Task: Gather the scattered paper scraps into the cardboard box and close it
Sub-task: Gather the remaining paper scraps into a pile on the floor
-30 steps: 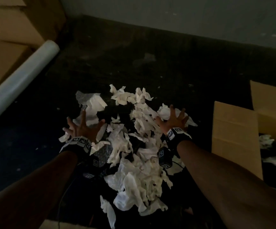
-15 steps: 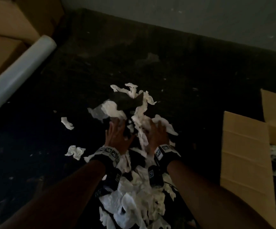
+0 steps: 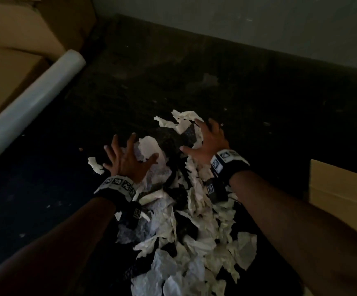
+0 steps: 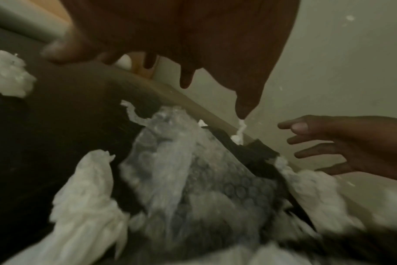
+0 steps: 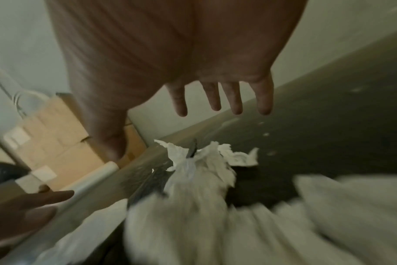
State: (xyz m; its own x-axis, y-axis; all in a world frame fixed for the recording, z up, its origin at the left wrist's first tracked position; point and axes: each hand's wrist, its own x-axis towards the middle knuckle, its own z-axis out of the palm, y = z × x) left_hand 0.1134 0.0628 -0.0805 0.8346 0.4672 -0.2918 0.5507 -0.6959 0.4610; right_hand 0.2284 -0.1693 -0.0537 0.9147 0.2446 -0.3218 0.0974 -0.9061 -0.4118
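A heap of white paper scraps [image 3: 196, 238] mixed with dark bubble wrap [image 3: 173, 142] lies on the dark floor between my forearms. My left hand [image 3: 126, 159] is spread open over the heap's far left edge, fingers straight, holding nothing. My right hand [image 3: 207, 139] is spread open at the far right of the heap, beside the topmost scraps [image 3: 182, 120]. In the left wrist view the bubble wrap [image 4: 193, 179] lies below my palm, and my right hand [image 4: 342, 147] shows at the right with splayed fingers. The cardboard box [image 3: 342, 189] stands at the right edge.
A stray scrap [image 3: 95, 165] lies left of my left hand. A white roll [image 3: 30, 105] leans along stacked brown cartons [image 3: 8, 67] at the upper left. A grey wall [image 3: 237, 20] bounds the far side of the dark floor [image 3: 194, 77].
Both hands, close together in the heap half a second ago, have spread apart and reached farther out. The scraps have been drawn into a narrower pile toward me.
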